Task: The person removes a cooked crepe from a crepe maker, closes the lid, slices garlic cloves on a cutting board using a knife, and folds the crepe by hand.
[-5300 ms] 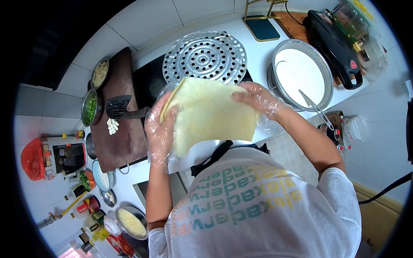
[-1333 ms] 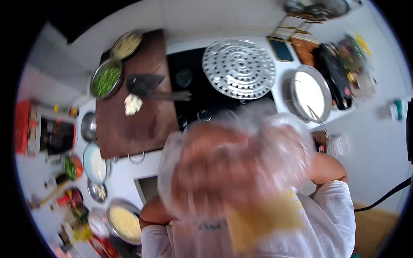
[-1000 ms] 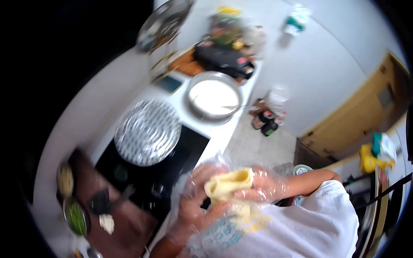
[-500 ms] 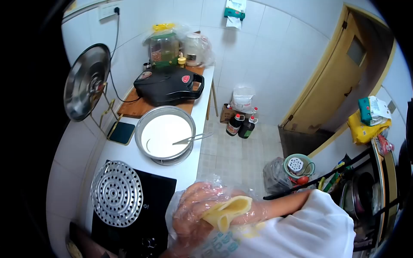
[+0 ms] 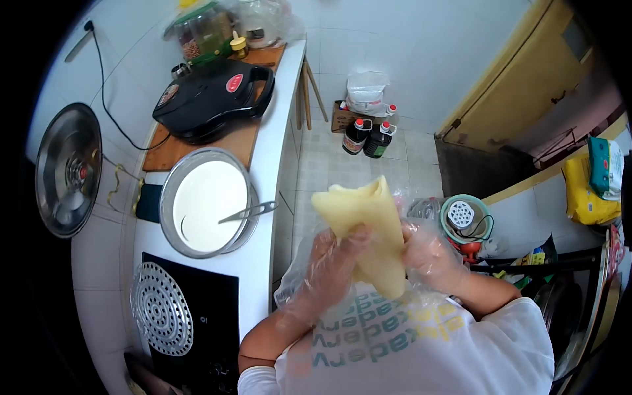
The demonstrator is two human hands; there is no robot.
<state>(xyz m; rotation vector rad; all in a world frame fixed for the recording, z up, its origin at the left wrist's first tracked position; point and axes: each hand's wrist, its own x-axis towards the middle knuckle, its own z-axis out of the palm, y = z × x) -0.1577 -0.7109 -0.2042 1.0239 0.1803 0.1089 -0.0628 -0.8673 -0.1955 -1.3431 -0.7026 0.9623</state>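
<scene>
A folded pale yellow pancake (image 5: 372, 220) stands raised in front of my chest, its layers showing at the top end. My left hand (image 5: 332, 263), in a clear plastic glove, grips its left side with the thumb across the front. On the right edge, my right hand (image 5: 426, 253) holds it too, also gloved; its fingertips are partly hidden behind the pancake. To the left on the counter is a metal bowl (image 5: 172, 227) of creamy white batter (image 5: 207, 197). A metal utensil (image 5: 253, 211) leans in it with its handle over the rim.
A perforated steamer plate (image 5: 161, 309) lies on the black cooktop (image 5: 214, 296). Behind the bowl, a black electric griddle (image 5: 210, 99) sits closed on a wooden board (image 5: 257, 141). A steel lid (image 5: 69, 170) leans at the wall. Bottles (image 5: 378, 139) and a green bucket (image 5: 487, 227) stand on the floor.
The pancake has been raised and turned upright, away from my body. Both hands now show apart, one on each side of it. The view has shifted, moving the counter leftward.
</scene>
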